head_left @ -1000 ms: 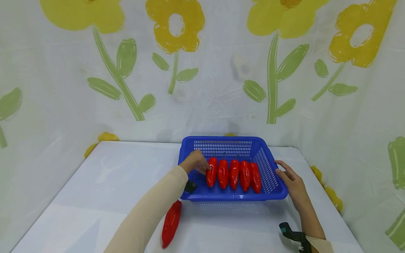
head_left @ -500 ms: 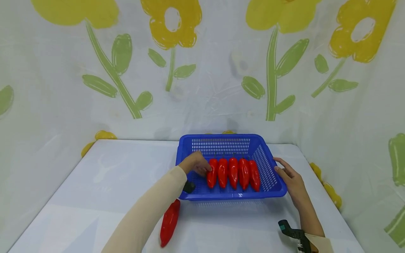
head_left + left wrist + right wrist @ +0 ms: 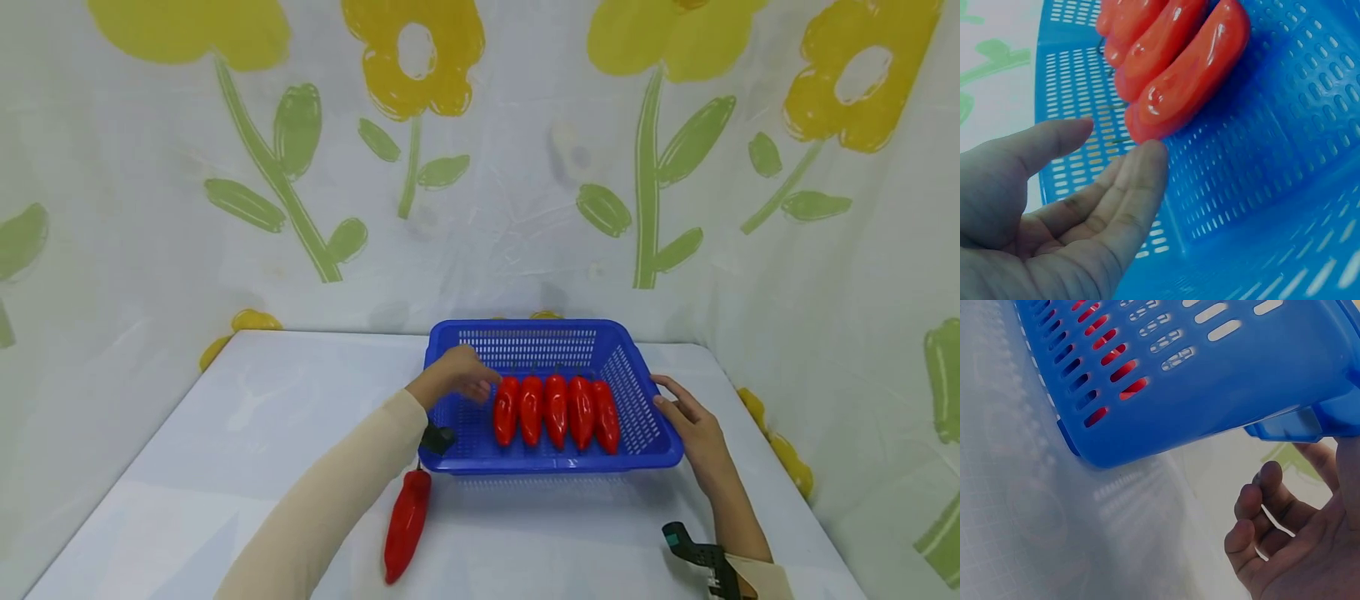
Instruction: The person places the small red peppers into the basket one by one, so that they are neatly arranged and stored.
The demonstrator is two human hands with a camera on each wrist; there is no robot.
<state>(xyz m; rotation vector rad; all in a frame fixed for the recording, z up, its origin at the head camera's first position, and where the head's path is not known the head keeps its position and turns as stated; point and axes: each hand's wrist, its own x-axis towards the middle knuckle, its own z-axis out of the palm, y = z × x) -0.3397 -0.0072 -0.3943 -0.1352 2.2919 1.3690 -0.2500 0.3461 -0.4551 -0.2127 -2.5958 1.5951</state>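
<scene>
Several glossy red peppers (image 3: 556, 412) lie side by side in a row in a blue plastic basket (image 3: 555, 467) with slotted walls. My left hand (image 3: 463, 377) is over the basket's left part, beside the stem end of the leftmost pepper (image 3: 506, 411). In the left wrist view, this hand (image 3: 1079, 212) holds nothing; thumb and fingers are apart, fingertips close to the pepper (image 3: 1191, 69). With thumb and fingers, my right hand (image 3: 693, 429) grips the basket's right rim. From the right wrist, some fingers (image 3: 1250, 503) show bent below the rim, part of the grip being hidden.
Another red pepper (image 3: 407, 527) lies on the white table (image 3: 247, 467), in front of the basket's left corner. A curtain with yellow flowers (image 3: 510, 200) hangs behind the table and along its sides. Each wrist wears a black camera mount (image 3: 701, 557).
My left hand has let go of the leftmost pepper and drawn slightly back, up and to the left. The right hand has kept its place on the basket rim.
</scene>
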